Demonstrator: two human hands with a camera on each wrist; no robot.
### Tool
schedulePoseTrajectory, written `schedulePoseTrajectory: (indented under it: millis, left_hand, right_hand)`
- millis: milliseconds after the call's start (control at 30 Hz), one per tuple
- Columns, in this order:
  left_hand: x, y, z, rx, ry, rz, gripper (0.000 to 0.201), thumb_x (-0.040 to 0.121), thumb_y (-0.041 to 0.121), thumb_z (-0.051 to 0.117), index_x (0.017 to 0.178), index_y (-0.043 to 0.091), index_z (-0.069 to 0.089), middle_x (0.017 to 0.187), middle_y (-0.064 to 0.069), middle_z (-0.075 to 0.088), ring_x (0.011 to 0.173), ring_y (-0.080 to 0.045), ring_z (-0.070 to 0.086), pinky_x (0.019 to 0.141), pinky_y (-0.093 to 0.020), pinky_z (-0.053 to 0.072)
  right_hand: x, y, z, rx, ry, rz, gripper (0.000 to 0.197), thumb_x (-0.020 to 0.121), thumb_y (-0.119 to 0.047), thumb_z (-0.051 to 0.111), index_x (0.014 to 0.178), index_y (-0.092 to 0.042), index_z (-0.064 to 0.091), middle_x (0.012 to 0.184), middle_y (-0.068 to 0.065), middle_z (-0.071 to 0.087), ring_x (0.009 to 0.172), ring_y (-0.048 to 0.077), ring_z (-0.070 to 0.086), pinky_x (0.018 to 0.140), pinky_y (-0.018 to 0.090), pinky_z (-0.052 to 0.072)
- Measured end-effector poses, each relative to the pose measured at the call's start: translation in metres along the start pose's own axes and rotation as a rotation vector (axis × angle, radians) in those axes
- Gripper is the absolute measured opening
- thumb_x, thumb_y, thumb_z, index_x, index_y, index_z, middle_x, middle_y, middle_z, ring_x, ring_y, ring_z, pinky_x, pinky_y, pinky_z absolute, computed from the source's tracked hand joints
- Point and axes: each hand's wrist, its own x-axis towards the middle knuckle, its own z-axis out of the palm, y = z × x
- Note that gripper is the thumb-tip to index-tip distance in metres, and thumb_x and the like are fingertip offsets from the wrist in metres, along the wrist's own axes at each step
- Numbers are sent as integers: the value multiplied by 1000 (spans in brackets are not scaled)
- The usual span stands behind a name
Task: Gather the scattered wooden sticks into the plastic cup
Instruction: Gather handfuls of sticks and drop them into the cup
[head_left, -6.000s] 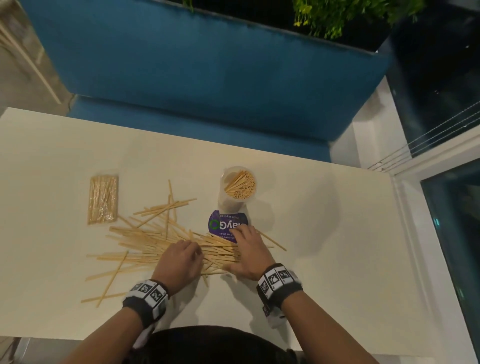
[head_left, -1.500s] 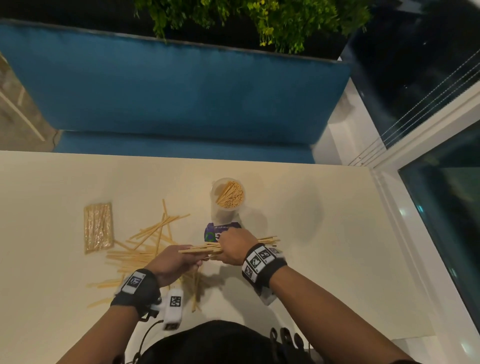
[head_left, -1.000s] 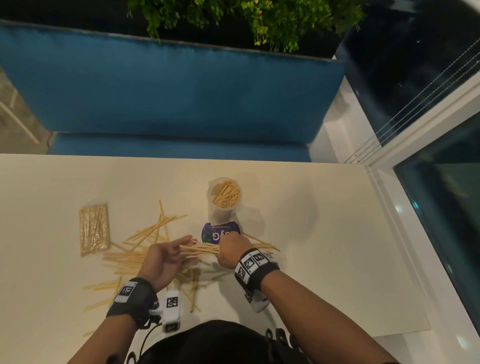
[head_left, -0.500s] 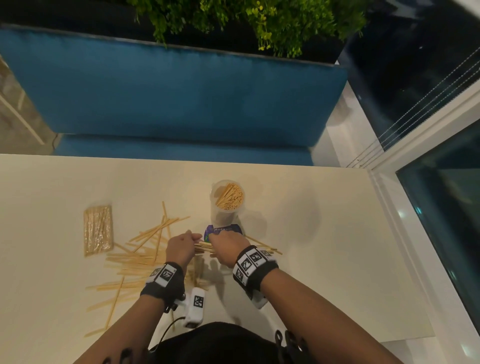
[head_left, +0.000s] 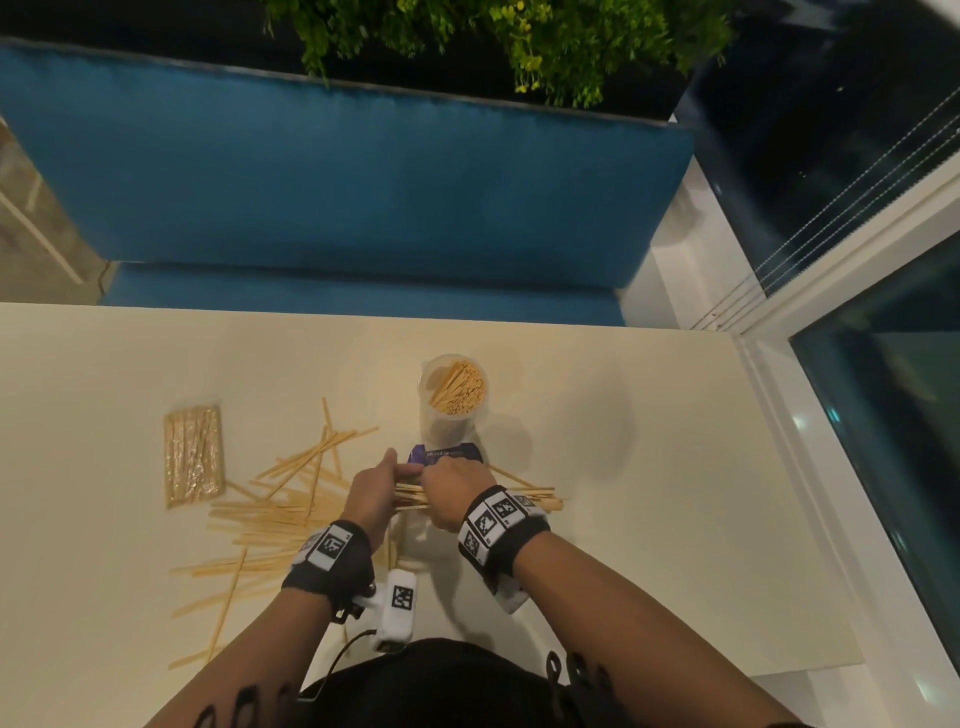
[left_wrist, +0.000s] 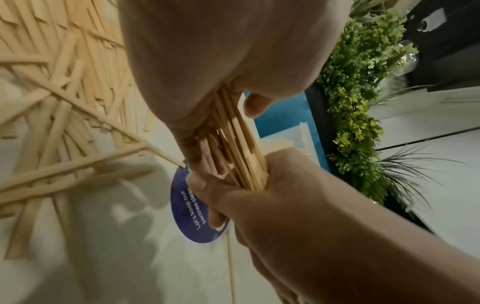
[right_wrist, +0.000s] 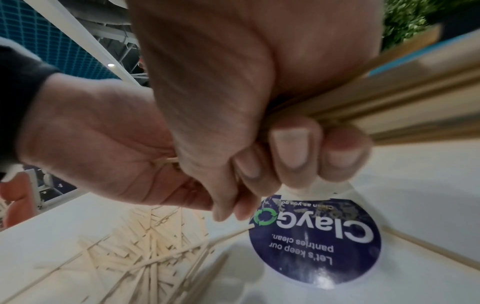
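Over the pale counter (head_left: 623, 467), the head view shows both hands meeting just in front of the plastic cup (head_left: 453, 410), a clear tumbler standing upright and already packed with thin tan sticks end-up. The left hand (head_left: 374, 493) and right hand (head_left: 457, 493) share one bundle of wooden sticks (head_left: 535, 500), lying level, its ends poking out past the right wrist. Loose sticks (head_left: 270, 519) lie fanned and crossed to the left, near a clear-wrapped packet (head_left: 193, 457) of more. From the left wrist, the left hand's fingers (left_wrist: 207, 156) curl round the bundle (left_wrist: 241, 150) while the right hand (left_wrist: 259, 195) clamps its far end; a round purple sticker (left_wrist: 192, 218) shows part of "Let's keep our pantries clean", the rest covered by the hands. From the right wrist, the right hand's fingers (right_wrist: 291, 150) are clenched on the blurred bundle (right_wrist: 389, 107), the left hand (right_wrist: 103, 144) pressed close behind; the sticker (right_wrist: 324, 246) reads "ClayGo", "Let's keep our pantries clean.", with a smudged top line hard to read.
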Motion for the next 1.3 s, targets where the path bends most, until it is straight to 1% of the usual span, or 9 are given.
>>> schedulePoseTrajectory:
  millis: [233, 433, 567, 700, 867, 967, 1033, 1167, 1300]
  left_hand:
    - [-2, 3, 5, 102, -8, 16, 58, 110, 32, 31, 95, -3, 75, 90, -24, 74, 80, -34, 67, 73, -38, 53]
    - [-1, 1, 6, 154, -14, 41, 60, 107, 45, 32, 98, 7, 78, 102, -20, 76, 92, -34, 69, 93, -46, 55]
    - [-10, 10, -13, -283, -125, 1, 64, 106, 56, 30, 122, 3, 64, 113, -21, 74, 107, -36, 68, 99, -48, 52]
    - [-13, 8, -9, -297, -192, -134, 66, 105, 55, 36, 128, -2, 60, 114, -23, 73, 111, -38, 66, 110, -51, 44]
    - [-37, 27, 17, -356, -460, -343, 58, 102, 51, 42, 117, 0, 66, 120, -24, 66, 113, -37, 63, 112, -53, 43]
    - [-49, 40, 28, -512, -618, -404, 52, 104, 36, 36, 89, -1, 70, 86, -20, 67, 71, -31, 66, 73, -42, 60]
    - [-55, 49, 34, -558, -688, -415, 51, 105, 27, 32, 82, -1, 68, 75, -14, 60, 59, -24, 55, 59, -33, 53]
    - [-57, 61, 35, -555, -624, -423, 41, 104, 17, 30, 89, -3, 63, 77, -16, 59, 63, -22, 54, 67, -27, 41]
    - [-65, 72, 39, -726, -630, -425, 40, 103, 12, 39, 104, -14, 70, 97, -27, 71, 82, -38, 74, 72, -45, 63]
  right_hand:
    - [3, -7, 1, 39, 2, 8, 31, 97, -16, 61, 128, -14, 61, 112, 12, 68, 101, 32, 68, 77, 40, 51]
    - [4, -14, 4, 105, 12, 13, 28, 96, -13, 60, 124, -13, 63, 109, 12, 69, 98, 31, 69, 83, 42, 57]
    - [7, 1, -3, 378, 44, 35, 19, 90, -17, 62, 108, -18, 68, 97, 5, 70, 88, 27, 70, 82, 42, 60]
    - [-12, 10, -41, 1121, 391, 75, 18, 97, -31, 70, 96, -13, 74, 93, -13, 71, 81, 9, 69, 75, 29, 58]
    - [-40, 2, -87, 1629, 813, -25, 41, 104, -22, 59, 70, 2, 59, 49, 6, 42, 38, 12, 36, 40, 20, 31]
    - [-41, -3, -91, 1670, 925, -82, 47, 103, -23, 58, 72, 11, 52, 50, 11, 41, 36, 14, 34, 40, 19, 30]
    - [-42, -5, -93, 1661, 987, -82, 46, 102, -25, 59, 72, 10, 54, 50, 13, 43, 36, 18, 36, 41, 20, 32]
    - [-46, -7, -97, 1618, 1017, -112, 37, 99, -22, 62, 81, 10, 58, 53, 27, 44, 39, 26, 38, 41, 24, 36]
    - [-45, -14, -88, 1574, 978, -102, 42, 89, -34, 78, 99, 3, 60, 76, 27, 59, 64, 50, 55, 55, 47, 53]
